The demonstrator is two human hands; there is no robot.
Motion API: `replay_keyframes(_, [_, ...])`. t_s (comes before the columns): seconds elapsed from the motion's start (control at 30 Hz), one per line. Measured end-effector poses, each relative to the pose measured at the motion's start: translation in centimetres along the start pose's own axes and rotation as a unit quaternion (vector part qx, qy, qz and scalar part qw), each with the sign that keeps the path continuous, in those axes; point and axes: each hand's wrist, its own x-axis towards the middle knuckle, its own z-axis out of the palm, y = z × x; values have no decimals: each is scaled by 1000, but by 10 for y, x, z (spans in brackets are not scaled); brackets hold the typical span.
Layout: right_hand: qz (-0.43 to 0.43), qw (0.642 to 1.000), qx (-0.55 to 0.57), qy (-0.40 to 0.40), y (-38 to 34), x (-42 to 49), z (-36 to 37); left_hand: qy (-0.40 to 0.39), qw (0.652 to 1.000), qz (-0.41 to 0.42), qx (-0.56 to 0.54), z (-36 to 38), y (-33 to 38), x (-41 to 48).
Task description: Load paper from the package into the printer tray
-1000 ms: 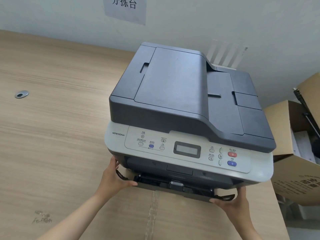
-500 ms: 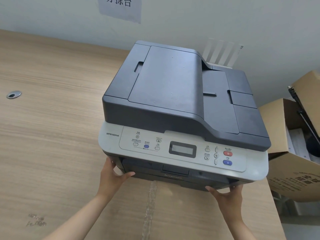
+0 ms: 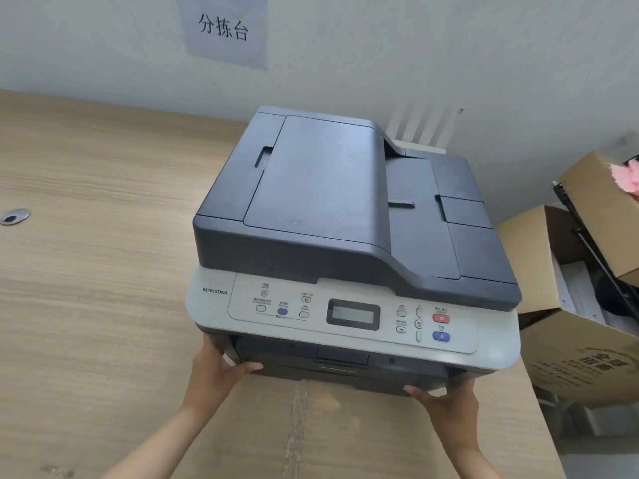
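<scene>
A dark grey and light grey printer [image 3: 345,209] stands on the wooden table, its control panel facing me. Its dark front cover [image 3: 342,366] below the panel sits flush with the body. My left hand [image 3: 216,371] grips the lower left front corner, thumb lying across the cover. My right hand [image 3: 446,406] holds the lower right front corner from below, thumb on the cover's bottom edge. No paper package or loose paper is in view.
A taped brown cardboard sheet [image 3: 301,426] lies under the printer's front. Open cardboard boxes [image 3: 581,361] with papers stand off the table's right edge. White antennas [image 3: 422,129] rise behind the printer. A metal cable grommet [image 3: 14,216] sits far left.
One second ago the front cover hung open with both hands at its sides. It has swung up and shut, and both hands stay at the lower corners.
</scene>
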Motion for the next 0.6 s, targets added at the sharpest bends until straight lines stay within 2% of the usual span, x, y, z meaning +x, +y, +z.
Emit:
replay_keyframes(0.1, [1, 1000, -19, -24, -4, -1, -8, -30, 999, 4, 23, -10, 2, 3])
replay_keyframes(0.2, [-10, 996, -73, -46, -3, -1, -21, -91, 992, 40, 74, -29, 7, 6])
replay_keyframes(0.3, [-7, 995, -90, -30, -9, 3, -42, -115, 983, 71, 126, -59, 14, 11])
replay_keyframes(0.4, [7, 999, -50, 20, -27, 8, -74, -37, 992, 74, 99, -96, 33, 23])
replay_keyframes(0.53, [-78, 994, -39, 62, -66, 13, -120, 75, 989, 110, 63, -144, 76, 48])
replay_keyframes(0.6, [-122, 989, 3, 82, -103, 15, -142, 110, 983, 140, 51, -159, 114, 55])
